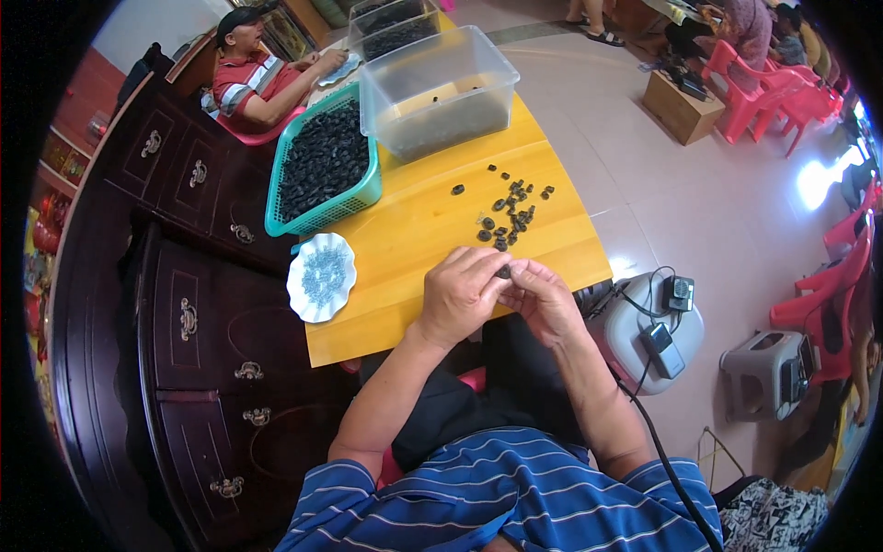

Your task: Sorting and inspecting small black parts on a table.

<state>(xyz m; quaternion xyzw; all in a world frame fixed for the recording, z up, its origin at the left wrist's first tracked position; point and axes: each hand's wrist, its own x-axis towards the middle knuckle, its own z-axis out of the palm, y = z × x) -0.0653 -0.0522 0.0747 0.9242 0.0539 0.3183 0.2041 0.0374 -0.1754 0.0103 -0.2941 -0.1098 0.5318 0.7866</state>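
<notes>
My left hand (458, 293) and my right hand (546, 302) meet over the near edge of the yellow table (414, 267). Between their fingertips is a small black part (503, 271), pinched from both sides; its exact shape is mostly covered by my fingers. Just beyond my hands lies a loose scatter of small black ring-like parts (501, 204). To the left of my hands, a white scalloped dish (296, 283) holds many small clear bluish pieces (324, 274).
A green basket (317, 219) full of black parts and a clear plastic bin (441, 120) stand farther up the table. Another person (258, 83) sits at the far left. Dark wooden drawers (212, 313) line the left; a grey stool (635, 354) bears cabled devices on the right.
</notes>
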